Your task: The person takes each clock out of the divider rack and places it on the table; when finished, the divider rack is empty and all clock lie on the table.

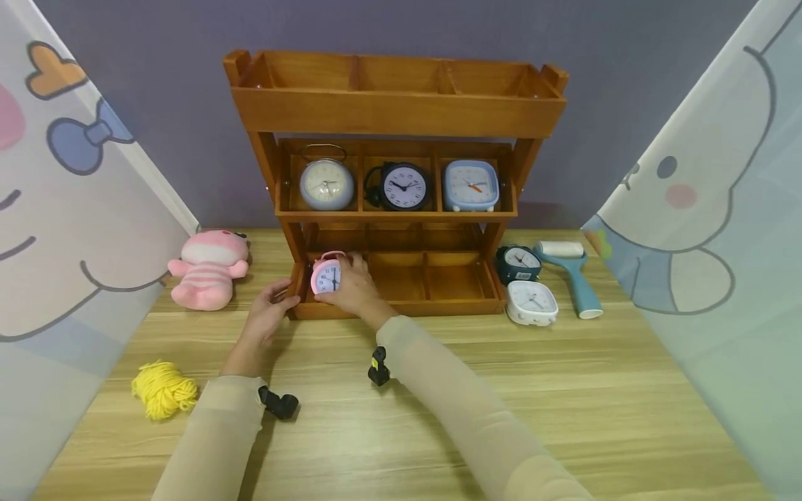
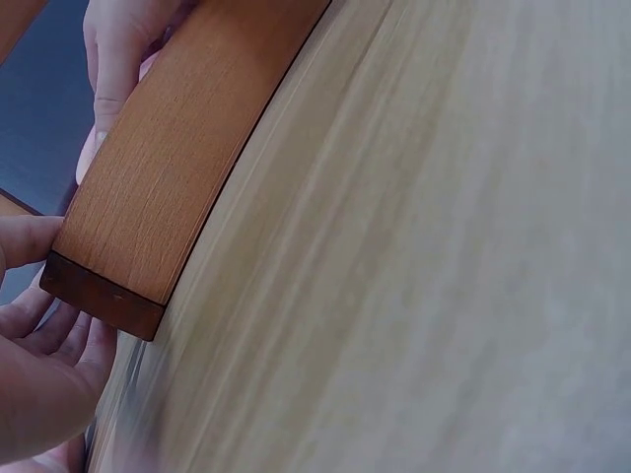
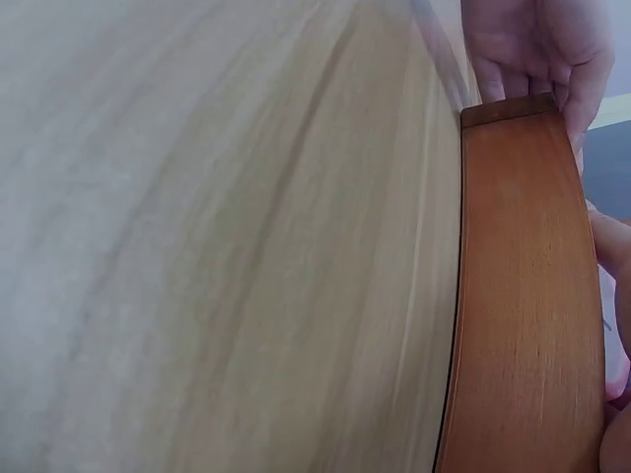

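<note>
A pink twin-bell-style alarm clock (image 1: 324, 277) stands in the bottom left compartment of a brown wooden shelf (image 1: 401, 113). My right hand (image 1: 357, 287) grips the clock from its right side, thumb low at the front, covering part of the dial. At the shelf's lower left corner, my left hand (image 1: 268, 314) holds the end of the bottom tier. The left wrist view shows its thumb at the top edge of the front board (image 2: 182, 148) and its fingers against the outer end. Only a sliver of pink shows behind the board there.
On the middle tier sit a round light clock (image 1: 327, 185), a black clock (image 1: 404, 186) and a blue clock (image 1: 471, 186). Right of the shelf are a dark clock (image 1: 519, 264), a white clock (image 1: 532, 303) and a lint roller (image 1: 579, 282). Left lie a pink plush toy (image 1: 209, 271) and yellow yarn (image 1: 164, 390).
</note>
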Motion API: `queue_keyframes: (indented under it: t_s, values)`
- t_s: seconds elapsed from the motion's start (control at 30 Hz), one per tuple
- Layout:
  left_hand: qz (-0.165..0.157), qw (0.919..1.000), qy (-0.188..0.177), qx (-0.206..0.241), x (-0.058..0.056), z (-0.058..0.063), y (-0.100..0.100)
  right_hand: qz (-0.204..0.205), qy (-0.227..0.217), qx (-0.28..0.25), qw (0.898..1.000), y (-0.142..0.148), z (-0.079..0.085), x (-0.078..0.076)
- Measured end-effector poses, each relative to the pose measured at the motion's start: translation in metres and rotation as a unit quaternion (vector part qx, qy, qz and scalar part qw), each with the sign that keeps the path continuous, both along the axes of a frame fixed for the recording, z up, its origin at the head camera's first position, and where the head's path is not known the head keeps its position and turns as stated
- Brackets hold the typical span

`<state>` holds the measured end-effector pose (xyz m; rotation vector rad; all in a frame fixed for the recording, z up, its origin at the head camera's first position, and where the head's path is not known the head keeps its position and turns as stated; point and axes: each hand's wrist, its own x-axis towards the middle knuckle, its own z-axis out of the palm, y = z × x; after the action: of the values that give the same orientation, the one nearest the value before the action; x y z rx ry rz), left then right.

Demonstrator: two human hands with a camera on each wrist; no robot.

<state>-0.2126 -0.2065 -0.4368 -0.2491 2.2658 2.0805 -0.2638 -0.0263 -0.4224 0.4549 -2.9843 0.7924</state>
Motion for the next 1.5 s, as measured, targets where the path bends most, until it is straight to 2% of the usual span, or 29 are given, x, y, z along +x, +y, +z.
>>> queue_keyframes:
  t_s: [0.33,0.6,0.97,1.13,1.5]
  values:
    - [-0.001,1.0,0.0,0.001,0.0,-0.001,0.002,0.013,0.025,-0.027,0.999,0.002,-0.002,-0.003]
    - [0.004,1.0,0.002,-0.001,-0.001,-0.002,0.003,0.023,0.037,-0.002,0.999,0.004,-0.003,-0.006]
    - [-0.001,0.9999,0.011,0.0,-0.001,-0.004,0.001,0.016,0.034,-0.073,0.997,0.008,-0.004,-0.006]
    - [-0.001,0.9999,0.015,-0.001,-0.002,-0.006,-0.002,0.014,0.046,-0.106,0.993,0.009,-0.005,-0.005]
    - [0.0,0.9999,0.014,-0.004,0.0,-0.003,-0.001,0.033,0.084,-0.112,0.99,0.014,0.003,-0.001]
